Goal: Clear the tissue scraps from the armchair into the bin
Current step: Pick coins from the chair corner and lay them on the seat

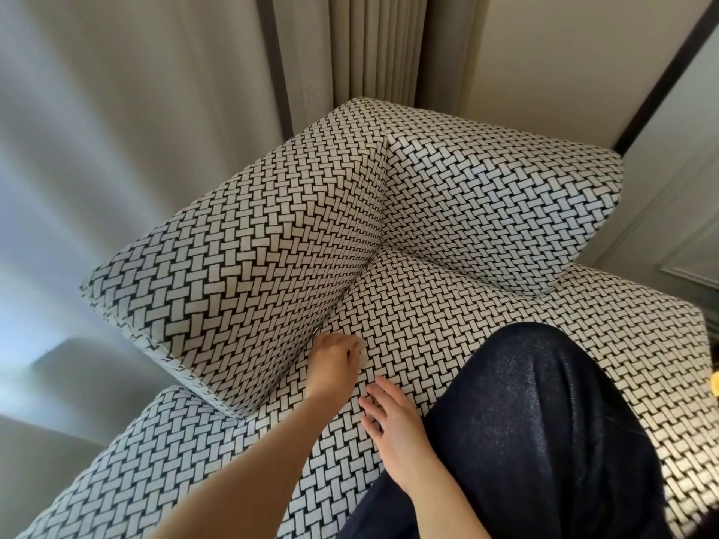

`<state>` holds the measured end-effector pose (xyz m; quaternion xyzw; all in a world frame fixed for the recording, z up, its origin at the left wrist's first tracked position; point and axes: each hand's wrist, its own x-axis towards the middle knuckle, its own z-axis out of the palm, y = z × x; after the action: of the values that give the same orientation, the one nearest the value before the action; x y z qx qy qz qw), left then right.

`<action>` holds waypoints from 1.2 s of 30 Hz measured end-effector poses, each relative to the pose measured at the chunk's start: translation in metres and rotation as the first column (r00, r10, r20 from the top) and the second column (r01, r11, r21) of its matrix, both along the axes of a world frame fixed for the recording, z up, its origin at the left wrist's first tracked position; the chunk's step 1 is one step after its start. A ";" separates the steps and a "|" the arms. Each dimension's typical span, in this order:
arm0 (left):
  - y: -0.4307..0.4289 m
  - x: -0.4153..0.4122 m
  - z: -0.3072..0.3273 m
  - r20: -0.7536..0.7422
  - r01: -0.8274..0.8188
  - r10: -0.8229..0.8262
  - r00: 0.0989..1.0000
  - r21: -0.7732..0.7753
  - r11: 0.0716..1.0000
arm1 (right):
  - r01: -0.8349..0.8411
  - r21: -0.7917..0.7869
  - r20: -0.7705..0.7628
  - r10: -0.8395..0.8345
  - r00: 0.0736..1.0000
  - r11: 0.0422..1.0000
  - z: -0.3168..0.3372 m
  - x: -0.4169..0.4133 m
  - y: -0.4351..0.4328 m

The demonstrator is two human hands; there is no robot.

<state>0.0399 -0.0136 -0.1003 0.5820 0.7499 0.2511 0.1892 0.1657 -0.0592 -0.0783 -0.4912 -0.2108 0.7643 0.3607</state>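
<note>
The armchair [447,305], covered in a black-and-white woven pattern, is seen from above, with a block-shaped arm cushion [233,247] along the left edge of its seat and a back cushion [505,196] across the far edge. The left hand [334,359] is stretched out over the seat, close to the near end of the arm cushion, with its fingers curled in towards the thumb just above the fabric. A small pale patch [361,345] is seen at those fingertips; whether it is a tissue scrap being pinched or part of the white weave cannot be told, so the grasp of this hand cannot be judged. The right hand [393,422] is laid on the seat nearer its front edge, with its fingers loosely spread, touching the fabric and holding nothing. Just beside it, on its right, a knee in dark trousers [544,422] is set on the seat. Behind the far corner of the armchair a pleated beige curtain [362,44] is hung, and a pale sheer curtain [97,110] is seen to the left of it
</note>
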 end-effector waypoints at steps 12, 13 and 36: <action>-0.045 -0.047 -0.034 -0.306 0.215 -0.224 0.925 -0.064 0.975 | -0.130 0.110 0.367 0.081 0.927 0.985 0.003 -0.011 0.013; -0.044 -0.046 -0.034 -0.291 0.211 -0.217 0.932 -0.055 0.976 | -0.205 0.197 0.491 0.085 0.867 0.959 0.004 -0.012 0.016; -0.045 -0.047 -0.040 -0.211 0.136 -0.123 0.970 0.047 0.990 | -0.998 -0.006 0.999 -0.044 -0.009 0.069 -0.002 -0.082 0.105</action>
<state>-0.0067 -0.0587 -0.1407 0.6582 0.7180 0.1990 0.1080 0.0840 0.0459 -0.0808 -0.3755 -0.9053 0.1921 -0.0500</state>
